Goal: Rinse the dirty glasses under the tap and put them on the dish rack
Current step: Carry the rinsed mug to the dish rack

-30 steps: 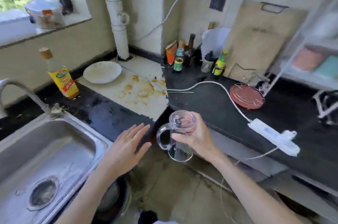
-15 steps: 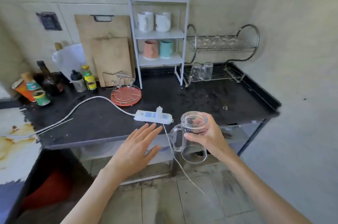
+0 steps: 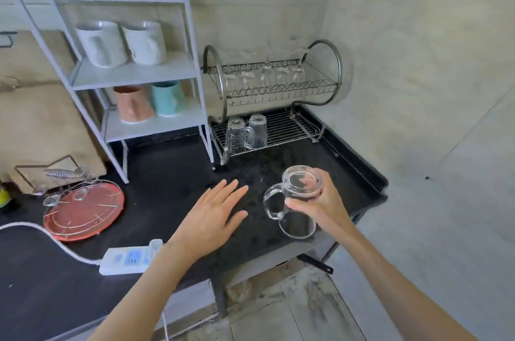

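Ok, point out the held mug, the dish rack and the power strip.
mug (image 3: 299, 201), head view, on its glass side.
dish rack (image 3: 292, 128), head view, on its lower wire shelf.
power strip (image 3: 128, 258), head view, on its top face.

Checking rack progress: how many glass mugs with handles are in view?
2 for sure: one in the right hand, one upside down on the rack's lower tier. The glass beside it shows no handle.

Even, soft daylight is seen throughout, no harsh shadows are cast, faint sheen is noted on the black counter (image 3: 172, 173) at centre, slight motion softness overall, wide-angle bending at the edges, shelf uprights (image 3: 192, 42) curved upper left.
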